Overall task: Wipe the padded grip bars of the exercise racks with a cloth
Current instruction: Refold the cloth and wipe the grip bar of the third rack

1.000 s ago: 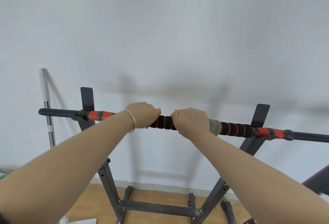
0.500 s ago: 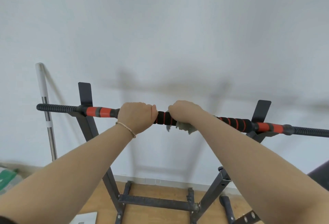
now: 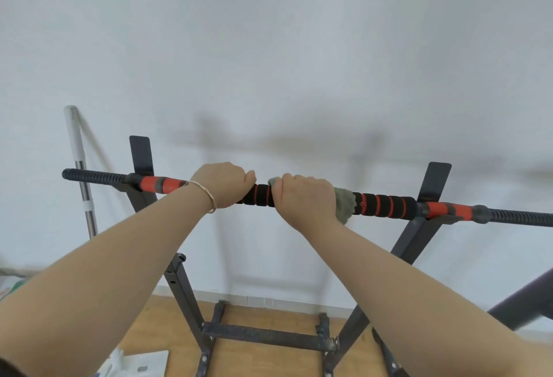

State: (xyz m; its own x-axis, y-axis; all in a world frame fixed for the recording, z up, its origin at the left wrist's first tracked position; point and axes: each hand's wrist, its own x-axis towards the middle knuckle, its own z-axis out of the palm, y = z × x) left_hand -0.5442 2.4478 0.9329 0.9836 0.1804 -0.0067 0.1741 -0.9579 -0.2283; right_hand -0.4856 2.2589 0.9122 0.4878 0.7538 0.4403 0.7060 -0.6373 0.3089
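Both hands sit side by side on the grip bar (image 3: 386,204), left hand (image 3: 223,183) beside right hand (image 3: 305,197).

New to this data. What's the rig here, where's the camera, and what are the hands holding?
There is no robot: a person wears one wide-angle camera on the head, looking forward and down along both forearms. The left hand grips the padded bar, black foam with red rings, directly. The right hand grips the same bar through a grey-green cloth, whose edge sticks out beside the hand. The bar lies across the dark metal rack, which stands on a wooden floor before a white wall. A metal pole leans against the wall at left.
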